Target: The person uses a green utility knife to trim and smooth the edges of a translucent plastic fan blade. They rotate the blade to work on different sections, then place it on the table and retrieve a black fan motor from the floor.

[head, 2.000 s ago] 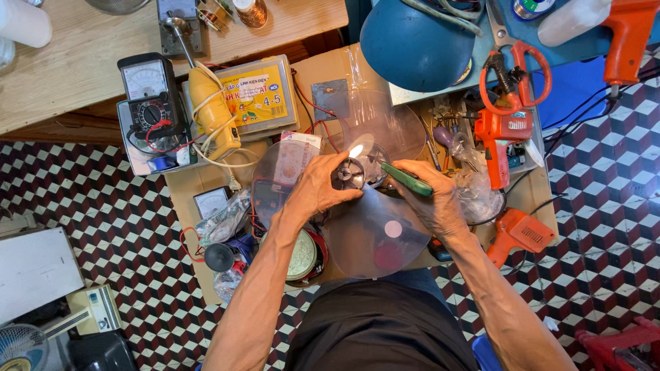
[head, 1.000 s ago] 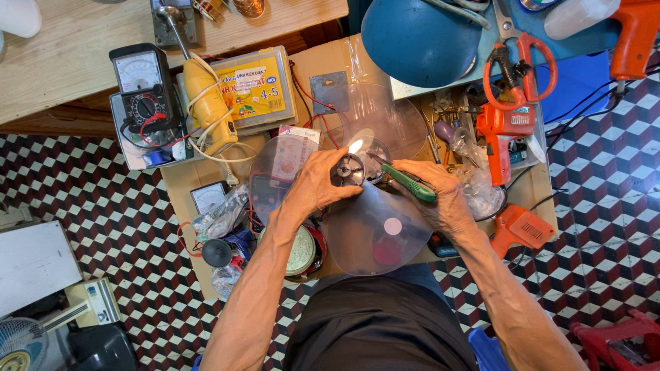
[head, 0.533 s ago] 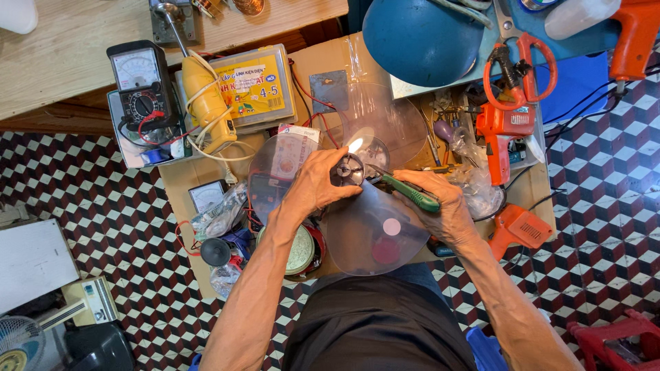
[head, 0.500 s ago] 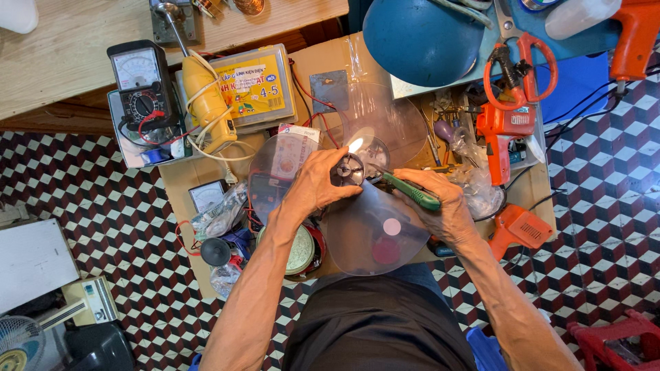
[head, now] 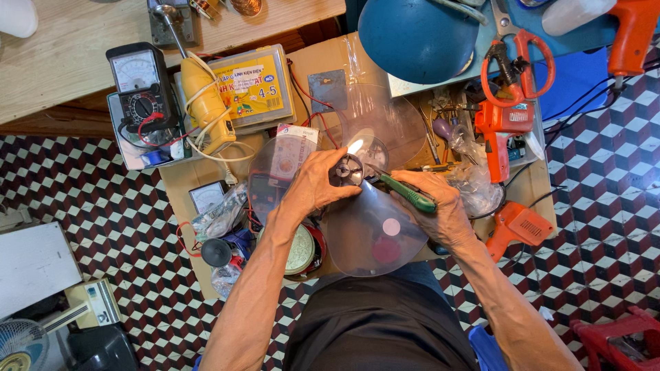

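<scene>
Top-down view. Left hand [head: 313, 185] fingers curl round a small round hub [head: 347, 170] w/ clear fan blades, centre of tabletop [head: 179, 185]. Right hand [head: 440, 209], at 3 o'clock, fingers clamp a green-handled tool [head: 405, 192] aimed at hub. Slip risk: tip could jab left fingers or crack a blade.

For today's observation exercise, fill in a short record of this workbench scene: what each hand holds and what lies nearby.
left hand: grips the hub of a clear fan blade
right hand: holds a green-handled screwdriver, tip at the hub
left of hands: analogue multimeter, yellow box
right of hands: red-handled scissors, blue lamp shade
</scene>
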